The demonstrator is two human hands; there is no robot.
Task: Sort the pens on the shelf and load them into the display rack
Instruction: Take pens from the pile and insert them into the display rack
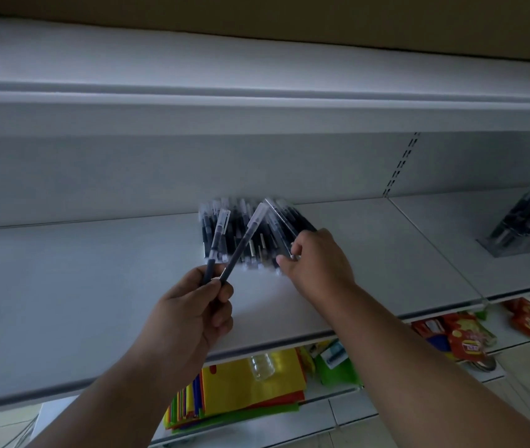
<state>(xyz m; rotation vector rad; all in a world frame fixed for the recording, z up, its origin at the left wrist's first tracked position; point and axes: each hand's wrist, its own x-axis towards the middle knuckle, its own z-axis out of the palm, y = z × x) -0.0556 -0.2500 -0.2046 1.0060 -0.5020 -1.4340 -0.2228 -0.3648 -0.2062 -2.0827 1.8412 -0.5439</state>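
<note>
My left hand [192, 305] pinches two dark pens [224, 244] by their bottom ends, thumb and forefinger curled round both. They fan out in a V, clear caps toward 12 and 1 o'clock. My right hand [317, 260] is at the pile of pens [247, 234]. Its fingertips look closed on one pen [281, 226] at the pile's right edge, and that one slants up toward 11 o'clock.

The pile sits on the white shelf [95, 286], at 12 o'clock from my left hand. The display rack [522, 227] is well apart at 3 o'clock, already holding some pens.

Risks:
- The left grip is low on the barrels and the two pens are splayed. Add a third and one could pivot out and drop.
- Lifting the right-hand pen could drag its neighbours, so they roll across the shelf toward the front lip and off onto the lower shelf.
- All the pens look the same dark colour in this light, so I could easily sort them wrong.
- The reach to the rack is long, so I could knock the pile with my forearm on the way.

Hard to make out:
- The pile is motion-blurred, so there's no count and I can't read the ink colours.
- My right fingertips are hidden behind the knuckles, so that grip is a judgement.
- The rack is blurred and cut off at the frame edge, so I can't see its slots.
</note>
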